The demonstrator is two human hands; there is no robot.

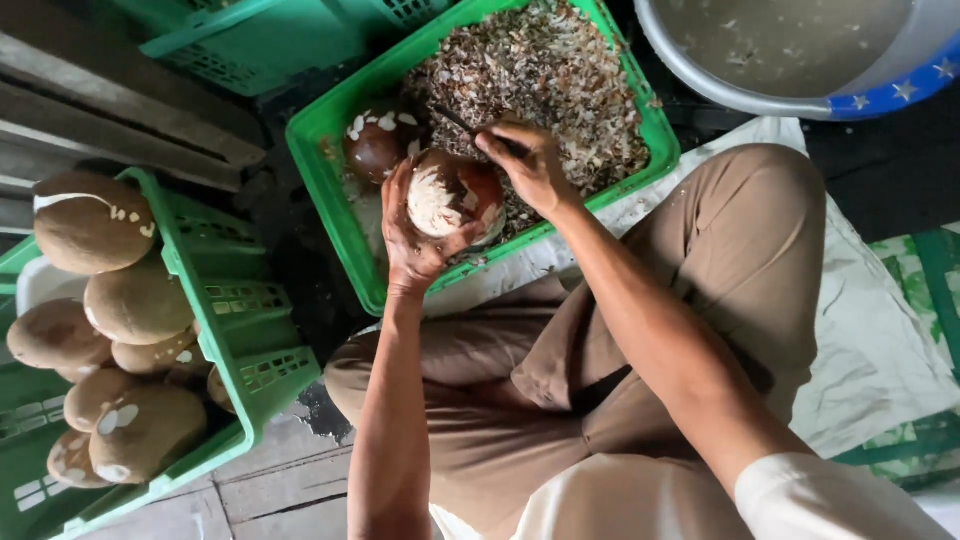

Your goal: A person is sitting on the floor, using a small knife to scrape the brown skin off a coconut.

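left hand [412, 232] cups coconut [452, 197] from below | right hand [530, 165] grips knife [478, 133] above it | both over green crate [330, 150]

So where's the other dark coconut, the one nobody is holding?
The loose coconut lies in the green crate of shavings, at its left end, just above the left hand.

Coconut [450, 195] in the left hand [415, 240]: brown skin, fairly smooth with a slight sheen; pared patches white and matt. Second coconut [378, 145] in the crate: darker and glossier. Knife [470, 128] in the right hand [530, 165]: dark, thin blade, material cannot be told. Crate [330, 190]: green moulded plastic, smooth, latticed walls. Shavings [550, 70]: dry, flaky, rough. Piled coconuts [135, 300]: dull tan, matt. Basin [800, 95]: smooth grey, plastic or metal unclear. Trousers [740, 240]: brown woven cloth, matt. Floor [270, 490]: rough concrete.
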